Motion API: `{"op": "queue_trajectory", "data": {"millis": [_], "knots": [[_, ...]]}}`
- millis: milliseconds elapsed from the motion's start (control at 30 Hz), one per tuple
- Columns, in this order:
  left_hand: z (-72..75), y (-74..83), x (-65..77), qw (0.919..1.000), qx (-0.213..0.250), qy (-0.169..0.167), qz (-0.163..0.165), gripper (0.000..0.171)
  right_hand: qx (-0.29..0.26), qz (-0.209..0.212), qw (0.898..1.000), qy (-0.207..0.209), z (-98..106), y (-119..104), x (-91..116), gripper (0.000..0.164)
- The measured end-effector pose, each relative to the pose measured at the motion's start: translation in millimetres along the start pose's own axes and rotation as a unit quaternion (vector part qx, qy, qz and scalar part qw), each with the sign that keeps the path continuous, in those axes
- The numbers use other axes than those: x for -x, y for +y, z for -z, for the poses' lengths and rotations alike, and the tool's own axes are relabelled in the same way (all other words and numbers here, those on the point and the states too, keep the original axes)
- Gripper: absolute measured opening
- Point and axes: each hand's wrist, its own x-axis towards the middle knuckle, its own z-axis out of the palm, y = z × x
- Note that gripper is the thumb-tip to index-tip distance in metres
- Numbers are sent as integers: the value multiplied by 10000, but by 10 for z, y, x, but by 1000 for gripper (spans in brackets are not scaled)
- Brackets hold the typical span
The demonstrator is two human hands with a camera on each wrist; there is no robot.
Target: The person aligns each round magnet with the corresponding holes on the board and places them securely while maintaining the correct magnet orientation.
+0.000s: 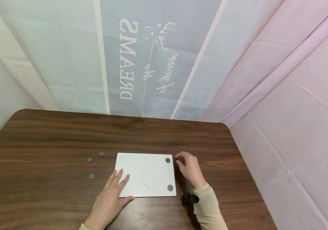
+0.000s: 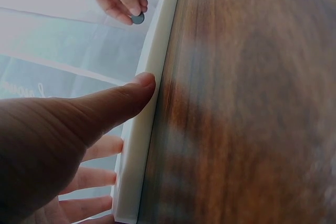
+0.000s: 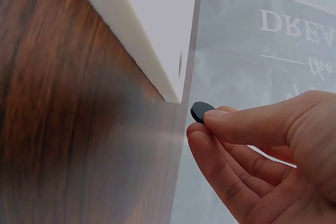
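Note:
A white rectangular board (image 1: 156, 174) with shallow round recesses lies on the table. Dark grey discs fill its top right recess (image 1: 167, 160) and bottom right recess (image 1: 170, 187); pale recesses show at top left, top middle and bottom middle. My left hand (image 1: 109, 198) rests on the board's lower left part with straight, spread fingers and its thumb along the near edge, covering that corner. Just off the top right corner, my right hand (image 1: 191, 167) pinches a dark disc (image 3: 202, 111) between thumb and fingertips, apart from the board.
Three loose grey discs, the far one (image 1: 101, 154), the middle one (image 1: 90, 160) and the near one (image 1: 91, 176), lie left of the board. The brown wooden table (image 1: 51, 137) ends at a printed curtain (image 1: 158, 64) behind. A pale wall covering (image 1: 305, 127) stands on the right.

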Motion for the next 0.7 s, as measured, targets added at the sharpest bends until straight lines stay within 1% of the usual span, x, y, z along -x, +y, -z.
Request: {"op": "queue_trajectory", "data": {"millis": [133, 267, 433, 700], "knots": [[-12, -3, 4, 10000, -6, 56, -53, 68, -88, -88, 9999, -85, -13, -36, -10, 13], [-18, -11, -2, 10000, -10, 26, -24, 68, -73, -134, 9998, -144, -22, -51, -19, 13], [-18, -16, -9, 10000, 10, -20, 41, 68, -128, -49, 9997, -199, -31, -64, -38, 13], [-15, -17, -8, 10000, 25, -18, 41, 68, -226, 127, 9993, -256, -53, -112, -74, 14]]}}
